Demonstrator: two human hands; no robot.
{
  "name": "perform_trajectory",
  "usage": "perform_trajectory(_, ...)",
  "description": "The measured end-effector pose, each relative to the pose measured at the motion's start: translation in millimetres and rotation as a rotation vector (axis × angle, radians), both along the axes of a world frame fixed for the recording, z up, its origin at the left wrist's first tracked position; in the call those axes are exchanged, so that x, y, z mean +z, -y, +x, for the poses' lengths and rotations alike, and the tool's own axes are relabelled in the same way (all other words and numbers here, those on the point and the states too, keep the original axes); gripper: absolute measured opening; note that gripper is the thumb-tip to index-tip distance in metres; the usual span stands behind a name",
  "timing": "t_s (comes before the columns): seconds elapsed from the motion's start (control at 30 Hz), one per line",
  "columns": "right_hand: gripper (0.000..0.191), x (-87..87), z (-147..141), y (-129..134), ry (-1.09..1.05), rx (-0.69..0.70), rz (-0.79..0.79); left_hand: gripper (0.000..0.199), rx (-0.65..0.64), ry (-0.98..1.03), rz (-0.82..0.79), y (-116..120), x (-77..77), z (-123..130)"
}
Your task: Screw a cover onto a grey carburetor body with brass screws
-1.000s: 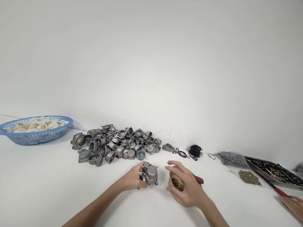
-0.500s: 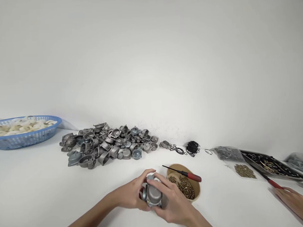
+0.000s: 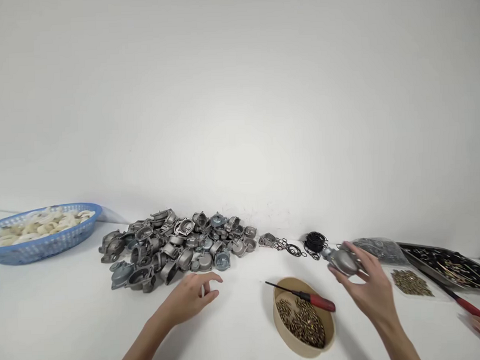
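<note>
Head view: the right hand (image 3: 372, 291) holds a grey cast-metal housing (image 3: 341, 260) in curled fingertips above the bench (image 3: 71, 317), right of the bowl of brass screws (image 3: 303, 317); the part looks rigid, fairly heavy and smooth, best gripped across its rounded body. The left hand (image 3: 189, 297) rests half-open and empty near the pile of castings (image 3: 175, 245). Half a second ago both hands clasped the housing at centre; now it is out to the right and the left hand has let go.

A blue basket (image 3: 49, 244) of pale rings sits at the left edge. Black rubber rings (image 3: 315, 242) lie right of centre, and a tray (image 3: 451, 256) of small parts lies at the far right.
</note>
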State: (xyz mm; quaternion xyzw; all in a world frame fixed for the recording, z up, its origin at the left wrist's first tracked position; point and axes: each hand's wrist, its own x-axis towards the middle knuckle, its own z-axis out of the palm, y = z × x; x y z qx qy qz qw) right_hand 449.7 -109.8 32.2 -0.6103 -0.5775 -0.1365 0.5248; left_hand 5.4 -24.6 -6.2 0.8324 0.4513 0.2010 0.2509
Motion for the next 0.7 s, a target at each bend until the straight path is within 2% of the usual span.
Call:
perform_trajectory(0.1,0.07,-25.7,54.7,-10.4,0.029,-0.306,-0.167,0.041,0.055,0.002,0.024,-12.6,-1.9,-12.2)
perform_trajectory(0.17,0.071,-45.8,82.0,-16.3,-0.023,-0.389,-0.266,0.041,0.067,-0.021,0.014,-16.7,-4.9,-15.3)
perform_trajectory(0.27,0.069,-66.3,105.3,-23.8,-0.148,-0.374,-0.365,0.038,0.075,-0.058,-0.025,-16.7,-9.1,-13.3)
perform_trajectory(0.4,0.074,-70.3,111.6,-29.3,-0.231,-0.362,-0.44,0.034,0.081,-0.086,-0.057,-13.1,-10.1,-7.0)
perform_trajectory(0.53,0.081,-72.6,113.6,-32.1,-0.177,-0.368,-0.491,0.035,0.088,-0.09,-0.064,-12.1,-8.6,-3.4)
perform_trajectory(0.7,0.079,-87.4,120.1,-36.3,-0.076,-0.42,-0.484,0.034,0.076,-0.089,-0.027,-10.8,-10.8,-0.7)
